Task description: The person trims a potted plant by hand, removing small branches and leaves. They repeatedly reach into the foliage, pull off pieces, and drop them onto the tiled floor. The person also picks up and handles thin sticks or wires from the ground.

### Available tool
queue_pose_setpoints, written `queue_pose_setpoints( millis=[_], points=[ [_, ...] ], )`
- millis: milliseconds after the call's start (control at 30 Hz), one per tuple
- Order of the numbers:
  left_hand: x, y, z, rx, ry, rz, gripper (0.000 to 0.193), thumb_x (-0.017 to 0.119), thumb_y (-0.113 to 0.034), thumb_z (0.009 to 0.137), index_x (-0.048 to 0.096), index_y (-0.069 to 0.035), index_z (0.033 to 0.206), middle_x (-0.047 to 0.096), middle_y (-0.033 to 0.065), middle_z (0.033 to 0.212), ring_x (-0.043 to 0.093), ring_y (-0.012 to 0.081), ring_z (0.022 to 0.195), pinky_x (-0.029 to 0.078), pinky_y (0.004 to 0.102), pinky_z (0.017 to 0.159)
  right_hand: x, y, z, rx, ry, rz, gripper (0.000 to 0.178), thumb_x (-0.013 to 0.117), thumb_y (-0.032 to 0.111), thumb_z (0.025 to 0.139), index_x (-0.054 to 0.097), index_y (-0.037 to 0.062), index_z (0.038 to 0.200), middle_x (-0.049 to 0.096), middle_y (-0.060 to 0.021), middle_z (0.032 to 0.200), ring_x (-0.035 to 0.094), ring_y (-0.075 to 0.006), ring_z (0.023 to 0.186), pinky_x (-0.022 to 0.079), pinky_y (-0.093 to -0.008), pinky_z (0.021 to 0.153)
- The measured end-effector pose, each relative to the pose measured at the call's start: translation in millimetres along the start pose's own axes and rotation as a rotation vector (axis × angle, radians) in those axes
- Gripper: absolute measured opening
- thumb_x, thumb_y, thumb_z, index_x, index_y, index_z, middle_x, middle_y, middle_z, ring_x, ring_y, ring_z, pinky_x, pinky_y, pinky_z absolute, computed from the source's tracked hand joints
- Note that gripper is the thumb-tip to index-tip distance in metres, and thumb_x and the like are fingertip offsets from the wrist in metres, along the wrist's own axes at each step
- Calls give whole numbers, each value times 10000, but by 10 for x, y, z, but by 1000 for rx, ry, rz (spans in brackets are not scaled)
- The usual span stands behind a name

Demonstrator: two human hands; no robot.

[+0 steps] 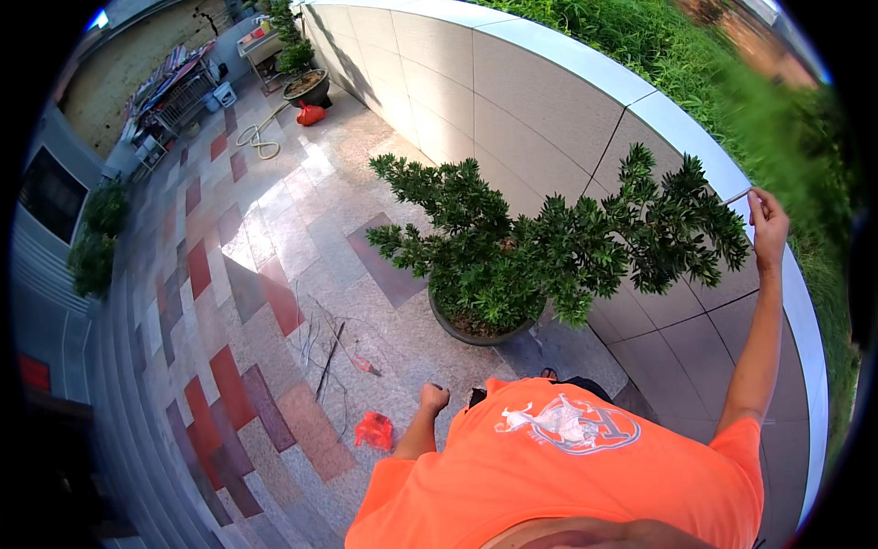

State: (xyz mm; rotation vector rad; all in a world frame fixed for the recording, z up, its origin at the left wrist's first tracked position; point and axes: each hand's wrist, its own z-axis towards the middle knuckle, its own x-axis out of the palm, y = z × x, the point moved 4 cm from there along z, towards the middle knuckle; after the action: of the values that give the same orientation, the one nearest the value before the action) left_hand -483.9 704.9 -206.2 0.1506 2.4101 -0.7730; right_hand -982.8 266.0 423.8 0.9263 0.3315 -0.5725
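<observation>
A potted bonsai-like tree with dense dark green leaves stands in front of me, its branches reaching right toward the wall. My right hand is raised over the wall's top edge, just beyond the rightmost leaves. Pinched in its fingers is a thin, stick-like piece, too small to name exactly. Low at my left side, my left hand is closed; something dark shows at its fingers, but I cannot make it out. The tree's round dark pot sits on the paving.
Loose wire, a dark rod and a red plastic bag lie on the tiles at left. A pale-capped wall curves along the right, with greenery behind. Farther off are a hose, another potted tree and a red bundle.
</observation>
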Motion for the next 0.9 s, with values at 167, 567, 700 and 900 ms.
queue_pose_setpoints(
  millis=[167,567,700,900],
  points=[
    [76,90,-173,-42,46,52,312,588,-263,754,733,10,799,684,259,905,679,372,923,523,427,847,27,64,6,22,14,-47,249,642,169,944,656,-29,1095,460,72,652,388,-25,586,297,-210,529],
    [122,-159,-283,-36,60,-96,275,629,-170,804,708,72,909,698,190,697,712,261,659,556,368,665,-40,141,-62,81,56,-95,322,676,183,918,661,-7,1177,451,80,622,404,-25,585,313,-197,544],
    [212,24,-203,-17,19,-100,275,639,-189,781,723,48,894,701,192,707,719,287,706,561,369,727,-28,241,-111,22,95,-87,368,677,201,925,638,-9,1224,492,71,678,420,-24,630,315,-193,565],
    [319,250,-204,-70,9,-69,327,678,-220,763,724,41,954,689,273,972,679,368,978,523,406,887,21,231,-103,95,73,-282,384,668,201,931,622,1,1255,506,70,695,429,-23,636,326,-187,572]
  ],
)
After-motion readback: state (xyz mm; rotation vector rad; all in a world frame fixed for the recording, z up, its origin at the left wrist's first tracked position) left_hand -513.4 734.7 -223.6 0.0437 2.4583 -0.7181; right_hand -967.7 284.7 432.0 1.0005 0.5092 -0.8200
